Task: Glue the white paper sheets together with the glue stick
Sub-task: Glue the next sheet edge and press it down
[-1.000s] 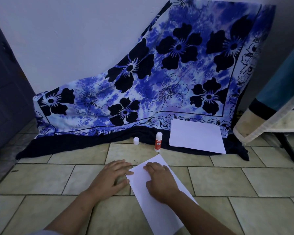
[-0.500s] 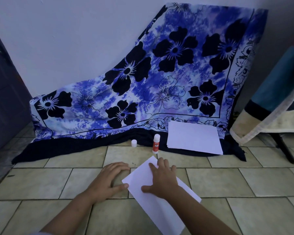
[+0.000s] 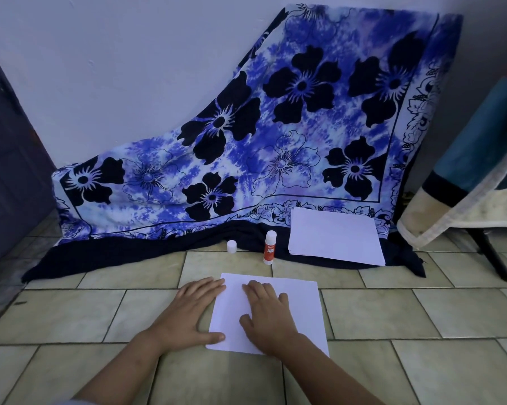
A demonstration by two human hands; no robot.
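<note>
A white paper sheet [image 3: 293,311] is pressed onto the tiled floor [image 3: 392,311] by the flat, straight-fingered right hand [image 3: 268,314] and touched at its left edge by the flat left hand [image 3: 187,314], while the glue stick [image 3: 270,247] is stood upright just beyond, between a white cap [image 3: 232,246] and a paper stack [image 3: 335,239].

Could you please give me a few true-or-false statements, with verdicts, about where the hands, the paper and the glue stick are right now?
1. The right hand lies flat on the white paper sheet on the tiled floor. True.
2. The left hand grips the red-and-white glue stick. False: the stick stands upright and untouched, while that hand rests flat at the sheet's left edge.
3. The small white cap sits on the glue stick. False: it stands apart from the stick, to its left.
4. The stack of white paper lies on the dark hem of the blue floral cloth, to the right of the glue stick. True.
</note>
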